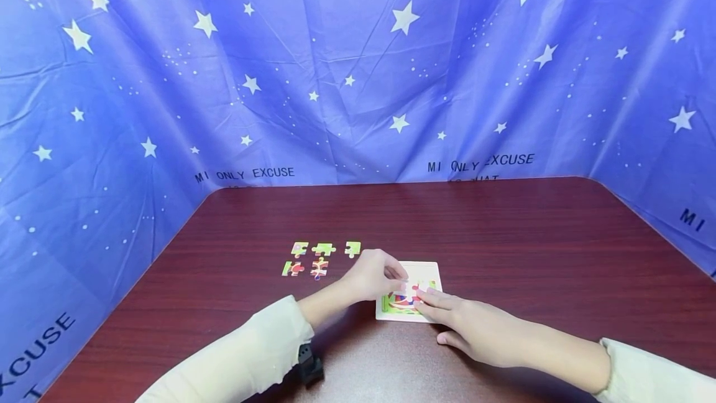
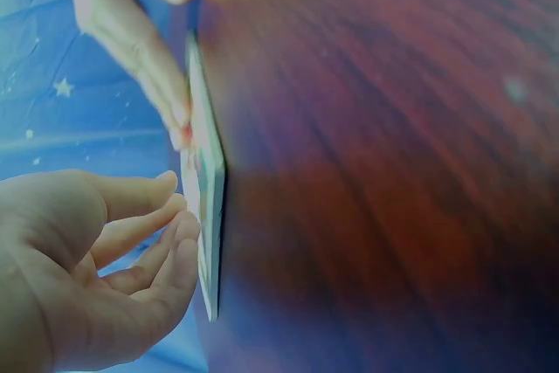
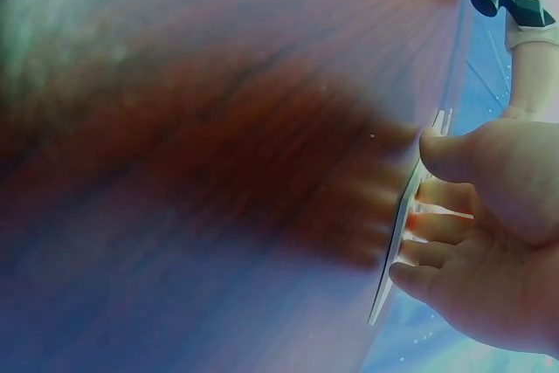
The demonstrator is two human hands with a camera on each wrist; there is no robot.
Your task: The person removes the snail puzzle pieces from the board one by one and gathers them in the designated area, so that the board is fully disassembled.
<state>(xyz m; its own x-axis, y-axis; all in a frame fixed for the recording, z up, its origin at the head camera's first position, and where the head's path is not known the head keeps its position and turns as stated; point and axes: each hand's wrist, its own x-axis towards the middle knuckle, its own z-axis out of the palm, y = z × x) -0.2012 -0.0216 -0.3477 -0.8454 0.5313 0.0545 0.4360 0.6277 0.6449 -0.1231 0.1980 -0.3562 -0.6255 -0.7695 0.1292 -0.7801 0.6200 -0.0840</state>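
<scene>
A small jigsaw board [image 1: 411, 317] with a pale frame lies on the table, its lower part filled with green, red and blue picture pieces [image 1: 399, 305]. Over its left side is my left hand [image 1: 373, 275], thumb and fingers bent toward each other, tips right at the board's face in the left wrist view. I cannot tell whether a piece is between those tips. From the right, my right hand [image 1: 475, 328] reaches in with straight fingers, tips resting on the board's right part. Several loose puzzle pieces [image 1: 323, 249] lie beyond and left of my left hand.
The dark red wooden table [image 1: 503, 229] stretches back to a blue curtain [image 1: 335, 48] with white stars, which surrounds its far and side edges. A black device [image 1: 309, 365] is strapped beneath my left sleeve [image 1: 240, 347].
</scene>
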